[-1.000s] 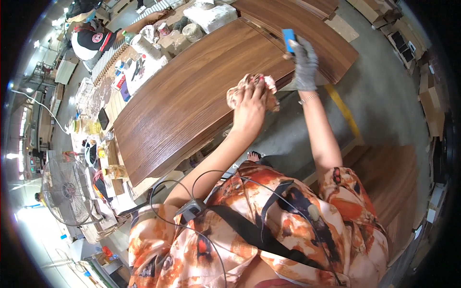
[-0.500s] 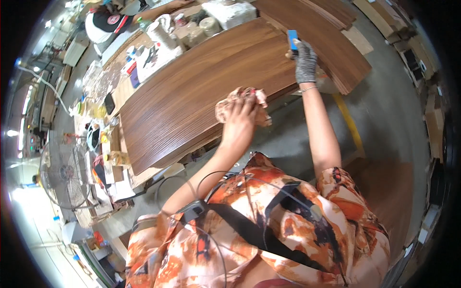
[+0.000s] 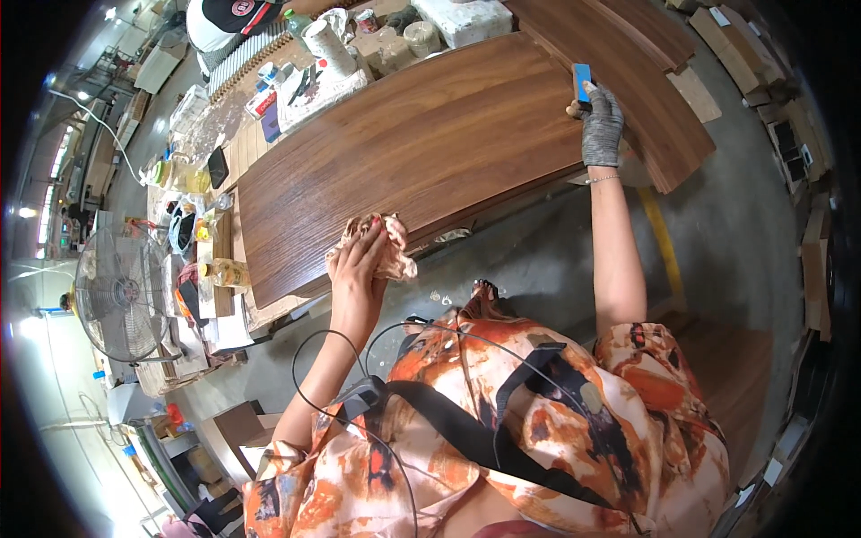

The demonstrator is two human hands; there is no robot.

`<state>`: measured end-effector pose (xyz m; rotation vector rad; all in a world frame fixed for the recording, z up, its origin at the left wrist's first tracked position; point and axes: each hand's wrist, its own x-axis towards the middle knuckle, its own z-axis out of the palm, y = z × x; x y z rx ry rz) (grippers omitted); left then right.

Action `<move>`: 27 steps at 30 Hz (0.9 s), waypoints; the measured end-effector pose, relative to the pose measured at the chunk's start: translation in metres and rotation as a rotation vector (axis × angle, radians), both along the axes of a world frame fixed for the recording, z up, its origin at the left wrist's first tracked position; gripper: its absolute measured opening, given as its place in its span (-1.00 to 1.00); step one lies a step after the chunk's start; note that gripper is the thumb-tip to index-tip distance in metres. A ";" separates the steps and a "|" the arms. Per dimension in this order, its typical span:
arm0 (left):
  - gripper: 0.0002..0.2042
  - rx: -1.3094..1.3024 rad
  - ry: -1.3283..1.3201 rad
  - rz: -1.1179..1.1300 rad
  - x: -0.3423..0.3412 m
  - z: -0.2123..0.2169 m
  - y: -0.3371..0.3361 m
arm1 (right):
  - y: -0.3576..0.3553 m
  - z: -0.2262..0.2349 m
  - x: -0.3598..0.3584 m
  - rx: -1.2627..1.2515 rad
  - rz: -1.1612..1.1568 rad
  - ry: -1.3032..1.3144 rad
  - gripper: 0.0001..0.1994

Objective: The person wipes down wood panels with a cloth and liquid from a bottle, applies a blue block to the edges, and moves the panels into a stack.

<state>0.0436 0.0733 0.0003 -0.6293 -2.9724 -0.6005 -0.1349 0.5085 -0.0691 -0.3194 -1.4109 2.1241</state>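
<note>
A long brown wood-grain board (image 3: 404, 134) lies across the workbench in front of me. My left hand (image 3: 357, 264) is bare and closes over a crumpled, pale pinkish cloth (image 3: 395, 258), pressing it on the board's near edge toward the left end. At the board's right end, my right hand (image 3: 603, 130) wears a grey knit glove with some fingertips bare. It grips a small block with a blue face (image 3: 583, 82), held upright at the board's corner. The block's lower part is partly hidden by the fingers.
More brown boards (image 3: 655, 108) lie at the right. Behind the board are a purple item (image 3: 271, 125), a white roll (image 3: 327, 49) and a white block (image 3: 462, 20). A phone (image 3: 217, 168), a bottle (image 3: 226, 273) and a fan (image 3: 123, 291) are at the left. A person in a cap (image 3: 235, 13) is across the bench.
My left hand has slid the cloth leftward along the board's near edge. My right hand stays at the right corner with the block. The whole view has shifted slightly.
</note>
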 end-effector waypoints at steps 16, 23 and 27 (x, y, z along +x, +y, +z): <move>-0.60 -0.370 0.044 0.110 0.022 0.001 -0.057 | 0.003 -0.003 -0.003 0.018 0.032 -0.030 -0.74; -0.48 -0.255 0.178 0.420 0.034 0.048 -0.112 | 0.001 0.002 -0.001 -0.013 0.024 -0.050 -0.76; -0.32 -0.071 0.110 0.184 0.028 0.004 -0.033 | 0.008 -0.007 -0.004 -0.018 0.027 -0.021 -0.71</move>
